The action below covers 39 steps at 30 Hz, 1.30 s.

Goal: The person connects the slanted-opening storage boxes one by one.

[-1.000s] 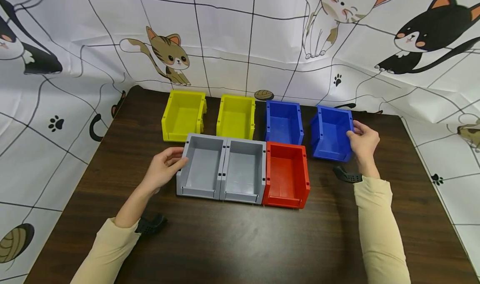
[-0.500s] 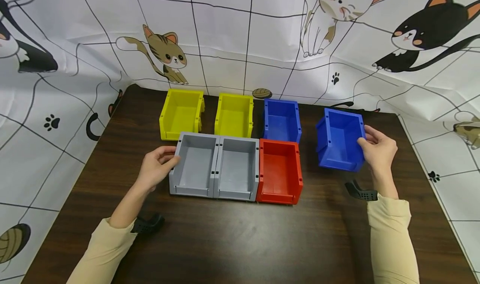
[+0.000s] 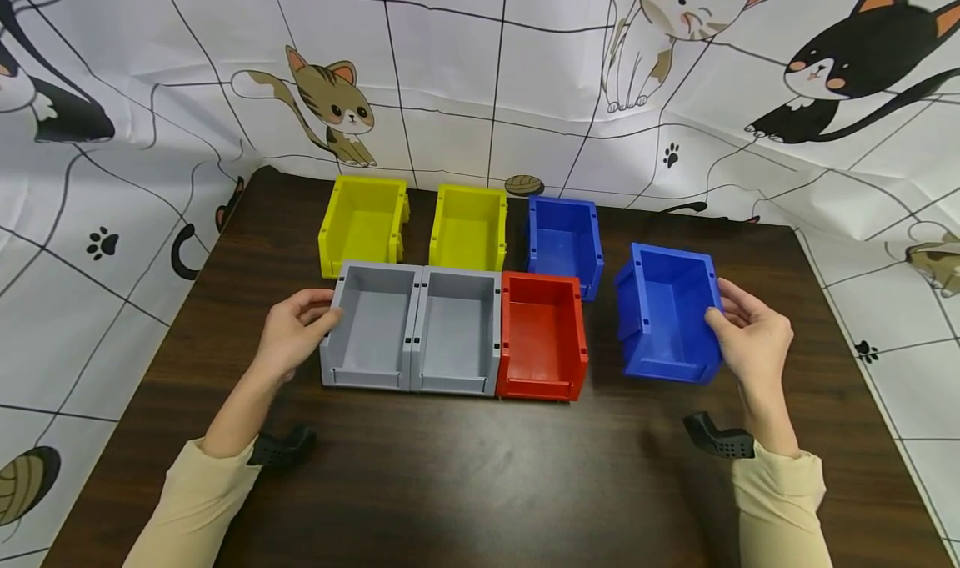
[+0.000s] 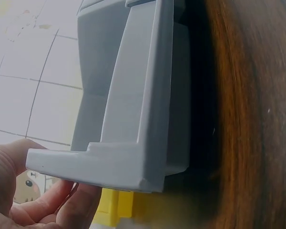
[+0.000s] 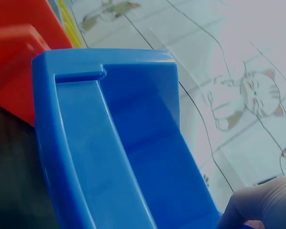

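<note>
Left hand (image 3: 295, 331) pinches the grey bin (image 3: 372, 324) at the end of the touching row; right hand (image 3: 753, 334) grips the blue bin (image 3: 670, 314), apart from the red bin (image 3: 542, 334). Three seem placed, four remain.

The sleeves (image 3: 782, 514) are pale yellow, the wrist mounts (image 3: 722, 441) black and curved.

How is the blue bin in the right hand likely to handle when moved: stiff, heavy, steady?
The blue bin is probably stiff: its walls look straight where the right hand grips one side. It seems light for its size, a hollow shell with nothing visible inside. It might tilt, since no hand supports the opposite side.
</note>
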Motion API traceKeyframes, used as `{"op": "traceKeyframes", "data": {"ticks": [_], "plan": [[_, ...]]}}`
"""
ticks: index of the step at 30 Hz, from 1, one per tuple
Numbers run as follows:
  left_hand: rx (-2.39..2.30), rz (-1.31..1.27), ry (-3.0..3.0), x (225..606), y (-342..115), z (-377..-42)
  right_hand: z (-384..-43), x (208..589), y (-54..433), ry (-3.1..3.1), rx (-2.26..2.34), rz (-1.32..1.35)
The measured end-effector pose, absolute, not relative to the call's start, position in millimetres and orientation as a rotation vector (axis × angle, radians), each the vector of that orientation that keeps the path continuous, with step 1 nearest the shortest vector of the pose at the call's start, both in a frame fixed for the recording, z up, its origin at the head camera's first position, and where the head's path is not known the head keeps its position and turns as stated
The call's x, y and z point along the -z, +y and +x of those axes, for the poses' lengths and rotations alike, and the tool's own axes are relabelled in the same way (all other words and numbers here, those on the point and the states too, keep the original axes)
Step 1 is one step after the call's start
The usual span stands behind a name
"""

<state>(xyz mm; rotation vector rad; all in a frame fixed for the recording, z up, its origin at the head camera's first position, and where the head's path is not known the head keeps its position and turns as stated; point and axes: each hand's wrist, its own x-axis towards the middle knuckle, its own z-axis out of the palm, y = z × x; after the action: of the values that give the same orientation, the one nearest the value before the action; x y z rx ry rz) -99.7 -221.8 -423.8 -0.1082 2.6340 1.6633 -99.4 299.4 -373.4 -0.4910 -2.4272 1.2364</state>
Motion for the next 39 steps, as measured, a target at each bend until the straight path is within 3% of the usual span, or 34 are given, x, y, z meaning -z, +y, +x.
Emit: {"op": "traceKeyframes", "data": {"ticks": [15, 39], "plan": [[-1.656, -0.127, 2.627, 424.6, -226.0, -100.1, -81.8, 389.3, 268.1, -2.397, -1.136, -0.217], [-1.684, -0.111, 2.602, 425.7, -226.6, -100.5, -89.1, 378.3, 264.5, -2.503, -1.090, -0.176]]}}
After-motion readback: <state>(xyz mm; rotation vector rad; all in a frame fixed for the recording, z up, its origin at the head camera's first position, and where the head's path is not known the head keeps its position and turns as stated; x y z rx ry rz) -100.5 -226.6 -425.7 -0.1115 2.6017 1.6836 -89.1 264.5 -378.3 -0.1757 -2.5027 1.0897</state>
